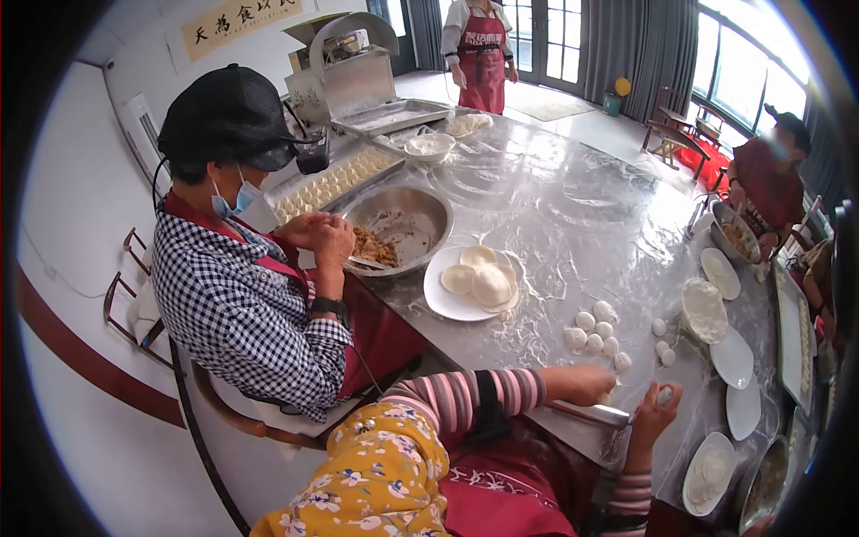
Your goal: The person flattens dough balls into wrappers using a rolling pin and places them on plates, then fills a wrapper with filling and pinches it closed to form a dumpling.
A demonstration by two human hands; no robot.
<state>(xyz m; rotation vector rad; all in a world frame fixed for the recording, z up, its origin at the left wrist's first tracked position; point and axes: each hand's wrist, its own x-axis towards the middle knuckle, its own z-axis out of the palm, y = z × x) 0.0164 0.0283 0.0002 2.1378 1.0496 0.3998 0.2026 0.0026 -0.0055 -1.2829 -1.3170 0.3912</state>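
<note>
Two hands work at the near edge of the floured steel table (573, 215), both coming out of pink striped sleeves. The right hand (651, 419) is closed round one end of a rolling pin (598, 414), the tip of which pokes out above the fingers. The left hand (586, 385) lies knuckles-up over the other end with its fingers curled under. Whether it grips the pin or presses dough I cannot tell, since whatever is beneath it is hidden. The pin lies across the table edge between the two hands, mostly covered by them.

Just beyond sit several small dough balls (595, 331), and further on a white plate (438, 295) of rolled wrappers. To the left a seated person in a checked shirt (242, 313) holds both hands together at the rim of a metal bowl (420, 210) of filling. Empty plates (734, 358) run along the right, where the picture curves and blurs. Another seated person (769, 179) there is hard to make out.
</note>
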